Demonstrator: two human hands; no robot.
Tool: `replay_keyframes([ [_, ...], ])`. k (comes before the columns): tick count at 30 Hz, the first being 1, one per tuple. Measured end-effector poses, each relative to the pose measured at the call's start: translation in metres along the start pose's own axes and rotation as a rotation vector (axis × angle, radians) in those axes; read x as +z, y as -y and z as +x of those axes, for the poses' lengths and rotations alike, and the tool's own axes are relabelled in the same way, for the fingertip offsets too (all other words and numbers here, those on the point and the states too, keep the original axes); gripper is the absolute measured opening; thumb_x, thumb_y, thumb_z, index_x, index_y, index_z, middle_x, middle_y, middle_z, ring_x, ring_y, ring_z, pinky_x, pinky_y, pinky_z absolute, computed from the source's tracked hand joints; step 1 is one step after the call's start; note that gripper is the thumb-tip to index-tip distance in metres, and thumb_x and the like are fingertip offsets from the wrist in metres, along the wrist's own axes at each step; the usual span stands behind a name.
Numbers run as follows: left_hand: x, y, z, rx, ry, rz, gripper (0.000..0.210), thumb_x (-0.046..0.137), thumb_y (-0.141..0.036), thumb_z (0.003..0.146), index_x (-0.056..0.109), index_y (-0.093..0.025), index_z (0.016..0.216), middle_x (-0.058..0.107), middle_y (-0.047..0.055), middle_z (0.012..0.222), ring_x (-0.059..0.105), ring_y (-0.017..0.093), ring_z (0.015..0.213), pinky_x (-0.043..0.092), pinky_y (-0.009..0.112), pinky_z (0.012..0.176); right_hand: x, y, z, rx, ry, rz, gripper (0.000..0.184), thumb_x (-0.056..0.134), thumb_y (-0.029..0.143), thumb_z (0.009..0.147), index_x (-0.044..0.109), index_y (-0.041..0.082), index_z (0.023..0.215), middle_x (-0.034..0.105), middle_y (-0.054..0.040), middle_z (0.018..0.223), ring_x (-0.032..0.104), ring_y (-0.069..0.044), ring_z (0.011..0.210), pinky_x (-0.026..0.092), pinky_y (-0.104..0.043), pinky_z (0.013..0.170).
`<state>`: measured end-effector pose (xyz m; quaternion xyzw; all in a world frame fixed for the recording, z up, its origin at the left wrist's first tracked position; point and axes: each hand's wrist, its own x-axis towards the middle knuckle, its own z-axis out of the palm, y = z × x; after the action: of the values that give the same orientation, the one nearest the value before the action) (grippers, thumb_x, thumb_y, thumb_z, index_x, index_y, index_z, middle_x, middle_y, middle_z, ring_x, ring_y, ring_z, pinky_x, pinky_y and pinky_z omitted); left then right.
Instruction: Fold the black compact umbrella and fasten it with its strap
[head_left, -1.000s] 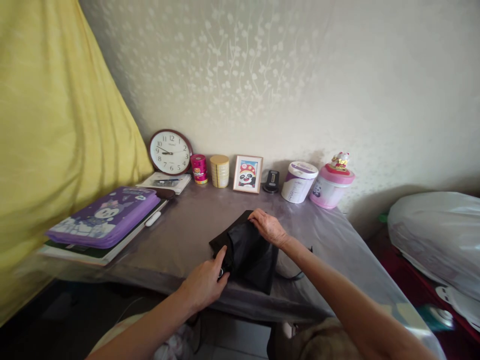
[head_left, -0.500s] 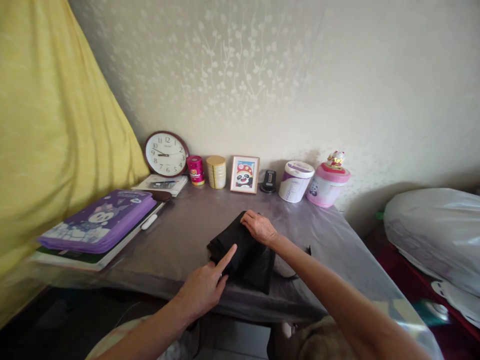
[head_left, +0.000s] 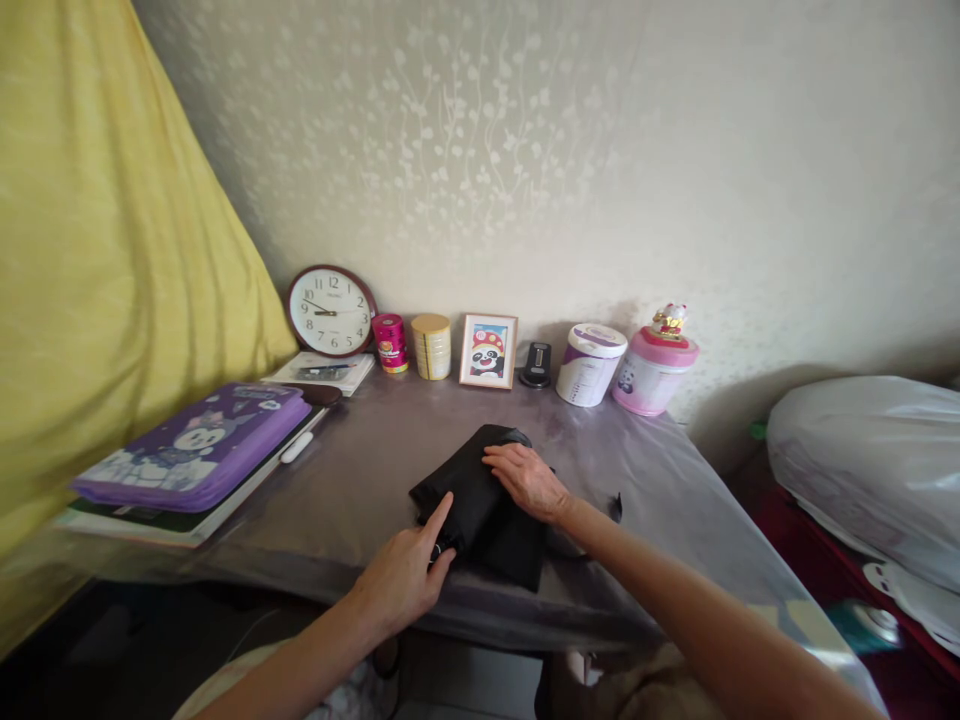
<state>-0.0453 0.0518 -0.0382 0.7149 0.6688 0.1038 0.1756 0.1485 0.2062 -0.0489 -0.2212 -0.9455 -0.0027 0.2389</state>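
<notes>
A black folding umbrella (head_left: 469,480) lies on the table near its front edge, its fabric gathered in loose, overlapping folds. My left hand (head_left: 409,575) is closed around its near left end, where a small shiny dark part shows between thumb and index finger. That index finger points out along the cloth. On top of the folds rests my right hand (head_left: 529,482), fingers stretched out and pressed flat against the fabric. A black strap-like tip (head_left: 616,507) sticks up beyond my right forearm, which partly hides a greyish item beneath it.
Along the wall stand a clock (head_left: 331,311), a pink can (head_left: 391,343), a yellow canister (head_left: 432,347), a picture frame (head_left: 488,351), a white tub (head_left: 591,365) and a pink tub (head_left: 654,372). A purple folder (head_left: 196,445) lies on a book at left.
My right hand has gone from pinching the far edge of the fabric to lying flat on it, slightly nearer. The folds have shifted; my left hand stays nearly in place.
</notes>
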Motion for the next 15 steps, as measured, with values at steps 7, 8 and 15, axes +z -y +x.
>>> replay_keyframes([
  [7, -0.001, -0.001, 0.000, -0.006, 0.006, -0.025, 0.060, 0.037, -0.030, 0.088, 0.014, -0.019, 0.142, 0.064, 0.006, 0.080, 0.059, 0.017, 0.073, 0.040, 0.026, 0.067, -0.010, -0.043, 0.010, 0.344, -0.141, -0.085, 0.024, 0.039, 0.017, 0.089, 0.058, 0.018, 0.104, 0.059, -0.0109, 0.112, 0.055, -0.021, 0.102, 0.044, -0.041, 0.091],
  [8, -0.001, 0.000, 0.000, -0.006, 0.007, -0.030, 0.060, 0.037, -0.030, 0.088, 0.014, -0.019, 0.142, 0.064, 0.006, 0.079, 0.058, 0.017, 0.072, 0.040, 0.026, 0.066, -0.012, -0.041, 0.008, 0.316, -0.148, -0.045, 0.025, 0.038, 0.015, 0.088, 0.058, 0.018, 0.103, 0.060, -0.0099, 0.108, 0.056, -0.019, 0.099, 0.045, -0.037, 0.090],
  [15, 0.001, 0.002, 0.001, -0.023, 0.002, -0.013, 0.059, 0.037, -0.032, 0.088, 0.015, -0.020, 0.142, 0.064, 0.005, 0.080, 0.059, 0.017, 0.073, 0.040, 0.026, 0.066, -0.007, -0.043, -0.007, 0.295, 0.025, -0.032, 0.042, 0.035, 0.002, 0.079, 0.052, 0.014, 0.115, 0.054, -0.0110, 0.118, 0.052, -0.018, 0.108, 0.043, -0.033, 0.095],
])
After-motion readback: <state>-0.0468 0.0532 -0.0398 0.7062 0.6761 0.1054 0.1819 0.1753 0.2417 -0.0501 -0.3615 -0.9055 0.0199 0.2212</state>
